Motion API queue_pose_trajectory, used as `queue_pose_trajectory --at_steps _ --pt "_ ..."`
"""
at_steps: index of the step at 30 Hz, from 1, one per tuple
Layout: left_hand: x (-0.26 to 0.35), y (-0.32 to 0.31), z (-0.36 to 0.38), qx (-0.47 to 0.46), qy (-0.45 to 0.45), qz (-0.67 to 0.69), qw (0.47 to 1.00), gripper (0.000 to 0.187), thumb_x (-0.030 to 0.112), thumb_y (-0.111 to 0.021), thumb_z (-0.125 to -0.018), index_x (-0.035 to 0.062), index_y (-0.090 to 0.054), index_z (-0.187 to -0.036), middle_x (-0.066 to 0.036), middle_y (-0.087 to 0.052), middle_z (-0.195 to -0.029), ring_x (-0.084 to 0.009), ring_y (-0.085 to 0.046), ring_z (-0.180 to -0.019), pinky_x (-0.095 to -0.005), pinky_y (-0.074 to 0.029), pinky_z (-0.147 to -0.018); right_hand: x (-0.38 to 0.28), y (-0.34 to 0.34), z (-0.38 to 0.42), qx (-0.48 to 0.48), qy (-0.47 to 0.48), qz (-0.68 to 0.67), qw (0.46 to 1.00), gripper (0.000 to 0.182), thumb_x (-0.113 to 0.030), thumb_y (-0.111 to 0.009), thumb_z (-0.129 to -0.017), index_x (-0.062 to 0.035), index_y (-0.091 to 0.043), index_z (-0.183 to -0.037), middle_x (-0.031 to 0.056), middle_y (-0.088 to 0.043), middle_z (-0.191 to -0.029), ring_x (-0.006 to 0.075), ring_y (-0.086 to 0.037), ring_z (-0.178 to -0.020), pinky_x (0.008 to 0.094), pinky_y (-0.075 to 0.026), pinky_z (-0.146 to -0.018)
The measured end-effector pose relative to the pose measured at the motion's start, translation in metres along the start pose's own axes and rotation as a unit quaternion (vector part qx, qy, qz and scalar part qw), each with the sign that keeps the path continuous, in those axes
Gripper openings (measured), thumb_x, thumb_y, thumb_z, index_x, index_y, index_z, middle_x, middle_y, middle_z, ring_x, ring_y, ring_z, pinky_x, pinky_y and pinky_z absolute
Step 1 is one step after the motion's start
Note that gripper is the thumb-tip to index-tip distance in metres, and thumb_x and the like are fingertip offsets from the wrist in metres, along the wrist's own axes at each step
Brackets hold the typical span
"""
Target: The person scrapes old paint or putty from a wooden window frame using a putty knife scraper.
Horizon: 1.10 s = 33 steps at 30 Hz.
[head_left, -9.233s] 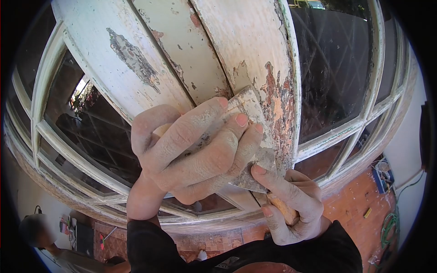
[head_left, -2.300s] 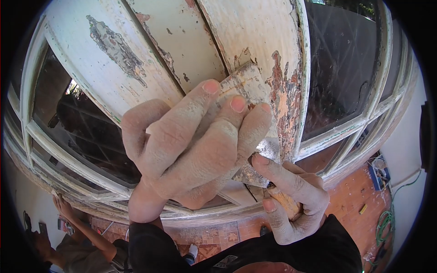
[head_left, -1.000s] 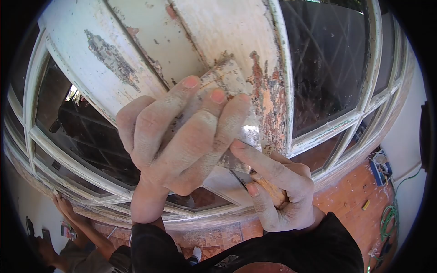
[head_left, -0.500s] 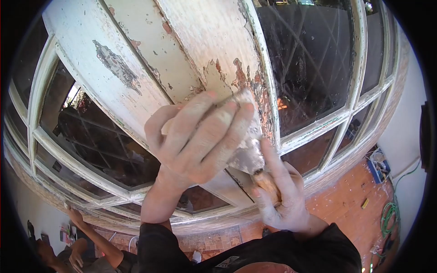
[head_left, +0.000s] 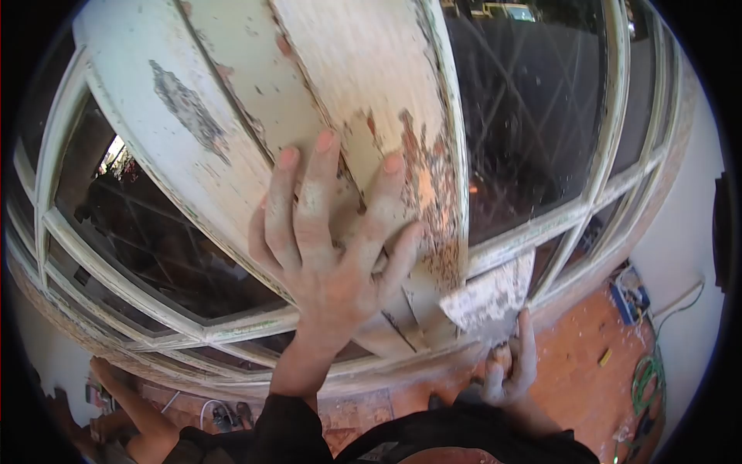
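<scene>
Now my left hand (head_left: pixel 328 247) lies flat on the white wooden frame (head_left: pixel 232 116), fingers spread wide and released, holding nothing, the fingertips (head_left: pixel 325 142) pointing up the post beside the strip of peeled paint (head_left: pixel 429 193) where reddish wood shows through. Half a second ago that same hand was pressed down over the scraper's blade, all its fingers bunched on the metal; it has since come off the tool and opened out. My right hand (head_left: pixel 510 363) has dropped low and to the right, its grip clenched around the scraper (head_left: pixel 491 298) by the wooden handle, one finger reaching up along the back of the blade. The blade, caked in pale dust, now sits clear of the peeled strip, in front of the lower crossbar of the frame, whereas earlier its edge was up against the flaking paint under my left fingers. I cannot tell whether the blade touches the wood at this moment. The dark glass pane (head_left: pixel 533 116) with its diamond leading fills the right side of the view. Down at the lower left another person's arm (head_left: pixel 135 402) reaches up toward the base of the frame, much as it did before. On the red tiled floor (head_left: pixel 587 340) at the lower right lies a coil of green hose (head_left: pixel 645 379), unmoved.
</scene>
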<state>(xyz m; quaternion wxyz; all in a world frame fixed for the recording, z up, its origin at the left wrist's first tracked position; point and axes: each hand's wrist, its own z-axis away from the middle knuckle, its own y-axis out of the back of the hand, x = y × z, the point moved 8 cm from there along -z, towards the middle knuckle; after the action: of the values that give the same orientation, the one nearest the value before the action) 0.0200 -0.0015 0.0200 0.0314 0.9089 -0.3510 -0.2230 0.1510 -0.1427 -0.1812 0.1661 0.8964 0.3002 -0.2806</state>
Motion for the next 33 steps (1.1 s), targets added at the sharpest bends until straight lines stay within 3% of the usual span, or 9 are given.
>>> queue_pose_trajectory --at_steps 5,9,14,20,22,26,28,30,33 --pt "0.005 -0.010 -0.012 0.011 0.070 -0.039 0.997 0.073 0.058 -0.066 -0.083 0.0163 -0.058 -0.142 -0.020 -0.043 -0.152 -0.0391 -0.038 -0.139 -0.0477 -0.024 -0.112 0.010 0.011 -0.002 0.063 -0.046 -0.063 0.995 0.078 -0.030 -0.055 -0.098 0.0241 -0.024 -0.144 0.0239 -0.068 -0.088 0.0229 -0.062 -0.076 0.0329 -0.049 -0.067" --pt "0.014 -0.014 0.002 0.008 0.103 -0.033 0.994 0.079 0.059 -0.063 -0.086 0.0106 -0.051 -0.147 -0.024 -0.041 -0.153 -0.0419 -0.034 -0.141 -0.0505 -0.022 -0.114 0.014 0.033 -0.028 0.101 0.039 0.002 0.994 0.080 -0.038 -0.044 -0.106 0.0167 -0.008 -0.152 0.0015 -0.052 -0.069 0.0041 -0.040 -0.050 0.0196 -0.038 -0.054" --pt "0.021 -0.018 -0.006 -0.004 0.134 -0.056 0.989 0.081 0.060 -0.060 -0.089 0.0063 -0.047 -0.149 -0.027 -0.037 -0.154 -0.0449 -0.031 -0.143 -0.0537 -0.021 -0.114 0.051 0.079 -0.048 0.195 0.060 0.003 0.979 0.075 -0.034 -0.041 -0.105 0.0155 -0.012 -0.153 0.0160 -0.029 -0.107 0.0228 -0.031 -0.099 0.0332 -0.034 -0.097" --pt "0.027 -0.017 -0.016 0.019 0.166 -0.074 0.983 0.085 0.055 -0.061 -0.089 -0.0006 -0.042 -0.150 -0.031 -0.036 -0.153 -0.0478 -0.030 -0.144 -0.0541 -0.023 -0.114 0.066 0.120 -0.084 0.187 0.001 0.053 0.981 0.069 -0.039 -0.037 -0.108 0.0088 -0.019 -0.155 0.0055 -0.058 -0.073 0.0090 -0.054 -0.063 0.0195 -0.036 -0.055" --pt "0.033 -0.019 0.000 -0.007 0.203 -0.023 0.979 0.086 0.053 -0.060 -0.089 -0.0055 -0.040 -0.149 -0.034 -0.033 -0.155 -0.0485 -0.031 -0.144 -0.0535 -0.024 -0.114 0.071 0.128 -0.093 0.219 -0.009 0.112 0.969 0.064 -0.036 -0.032 -0.108 0.0067 -0.023 -0.155 0.0151 -0.056 -0.101 0.0186 -0.057 -0.091 0.0266 -0.045 -0.071" --pt "0.039 -0.021 0.013 -0.029 0.217 -0.043 0.975 0.086 0.052 -0.058 -0.091 -0.0076 -0.039 -0.149 -0.034 -0.030 -0.157 -0.0448 -0.031 -0.146 -0.0499 -0.024 -0.112 0.097 0.144 -0.094 0.247 -0.038 0.061 0.966 0.061 -0.032 -0.032 -0.107 0.0044 -0.026 -0.155 0.0148 -0.056 -0.099 0.0196 -0.055 -0.091 0.0299 -0.046 -0.080" --pt "0.033 -0.024 0.004 -0.025 0.239 -0.069 0.968 0.085 0.052 -0.057 -0.092 -0.0069 -0.038 -0.150 -0.032 -0.030 -0.158 -0.0425 -0.029 -0.147 -0.0475 -0.023 -0.110 0.100 0.142 -0.098 0.218 -0.041 0.026 0.975 0.061 -0.033 -0.034 -0.107 0.0043 -0.026 -0.155 0.0052 -0.055 -0.069 0.0104 -0.052 -0.062 0.0229 -0.041 -0.065" --pt "0.028 -0.026 -0.004 0.021 0.253 -0.081 0.964 0.083 0.053 -0.050 -0.096 -0.0047 -0.033 -0.153 -0.027 -0.031 -0.159 -0.0368 -0.027 -0.150 -0.0419 -0.019 -0.105 0.089 0.137 -0.104 0.241 -0.007 0.046 0.969 0.063 -0.035 -0.038 -0.107 0.0044 -0.025 -0.155 -0.0073 -0.025 -0.051 0.0052 -0.018 -0.048 0.0210 -0.022 -0.055" --pt "0.030 -0.023 -0.011 0.022 0.259 -0.086 0.962 0.078 0.048 -0.055 -0.095 -0.0039 -0.036 -0.151 -0.028 -0.031 -0.158 -0.0373 -0.027 -0.149 -0.0420 -0.019 -0.106 0.086 0.132 -0.107 0.182 0.003 0.057 0.982 0.065 -0.037 -0.040 -0.107 0.0046 -0.025 -0.155 -0.0053 -0.032 -0.053 0.0051 -0.026 -0.048 0.0207 -0.025 -0.054"
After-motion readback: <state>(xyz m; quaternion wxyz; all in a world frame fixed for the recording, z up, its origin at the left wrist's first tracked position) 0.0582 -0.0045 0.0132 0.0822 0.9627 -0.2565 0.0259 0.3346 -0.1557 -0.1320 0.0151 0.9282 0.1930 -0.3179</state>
